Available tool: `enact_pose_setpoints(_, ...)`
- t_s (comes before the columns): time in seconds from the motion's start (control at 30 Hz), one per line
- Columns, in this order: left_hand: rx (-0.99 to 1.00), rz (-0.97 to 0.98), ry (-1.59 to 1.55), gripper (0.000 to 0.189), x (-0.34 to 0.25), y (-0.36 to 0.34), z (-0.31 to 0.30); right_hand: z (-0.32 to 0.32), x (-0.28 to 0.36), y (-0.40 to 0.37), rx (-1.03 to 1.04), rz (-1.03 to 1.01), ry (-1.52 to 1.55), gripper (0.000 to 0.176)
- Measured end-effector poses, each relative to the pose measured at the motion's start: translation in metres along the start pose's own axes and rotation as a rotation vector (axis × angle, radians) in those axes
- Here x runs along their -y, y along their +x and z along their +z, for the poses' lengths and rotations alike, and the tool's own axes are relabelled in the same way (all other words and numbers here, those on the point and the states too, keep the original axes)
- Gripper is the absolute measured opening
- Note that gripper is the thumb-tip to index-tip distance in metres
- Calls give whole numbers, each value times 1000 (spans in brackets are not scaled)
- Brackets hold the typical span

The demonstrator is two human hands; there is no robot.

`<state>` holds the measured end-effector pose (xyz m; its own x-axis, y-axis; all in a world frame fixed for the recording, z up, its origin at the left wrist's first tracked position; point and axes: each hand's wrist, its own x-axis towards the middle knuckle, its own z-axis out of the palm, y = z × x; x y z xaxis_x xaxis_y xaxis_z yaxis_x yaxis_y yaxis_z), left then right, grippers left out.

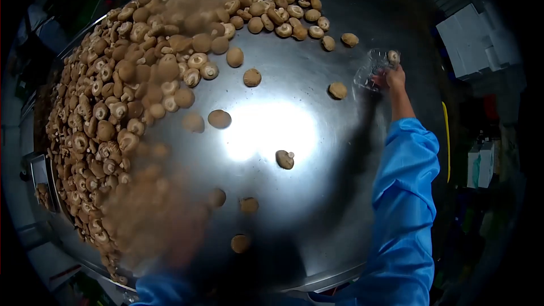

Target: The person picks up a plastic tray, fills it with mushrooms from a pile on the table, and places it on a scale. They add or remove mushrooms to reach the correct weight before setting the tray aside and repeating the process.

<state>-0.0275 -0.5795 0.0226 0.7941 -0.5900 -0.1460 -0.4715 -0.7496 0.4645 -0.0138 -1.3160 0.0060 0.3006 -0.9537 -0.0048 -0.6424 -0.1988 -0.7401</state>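
My right hand (392, 78), stretched far out over the right side of the metal table (334, 192), grips a clear plastic tray (368, 73). One shiitake mushroom (394, 56) sits at the tray's edge, just above my fingers. Low on the left, my left hand (190, 232) is smeared by motion beside the big heap of shiitake mushrooms (102, 130). Its fingers cannot be made out. Mushrooms around that hand are blurred too.
Loose mushrooms lie scattered across the table, among them one near the middle (285, 159) and one left of the tray (338, 90). The heap runs along the left and far edges. White boxes (467, 42) stand beyond the right edge.
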Motion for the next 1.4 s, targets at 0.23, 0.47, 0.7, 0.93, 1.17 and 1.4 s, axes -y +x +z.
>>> enact_pose_setpoints(0.23,-132,85,109,42,0,-3,9,91,148,-29,469,41,356,56)
enact_pose_setpoints(0.47,-95,46,103,44,11,-14,17,181,200,-65,740,-205,355,54)
enact_pose_setpoints(0.7,16,7,-2,42,0,-3,1,279,222,-152,957,-483,533,47)
enact_pose_setpoints(0.93,-125,45,-4,43,-2,-4,4,281,217,-342,786,-820,723,55)
enact_pose_setpoints(1.17,-211,96,9,45,2,-6,9,235,266,-483,857,-602,740,60)
enact_pose_setpoints(1.4,-135,36,-301,45,15,-10,15,224,369,-620,1152,-720,434,45)
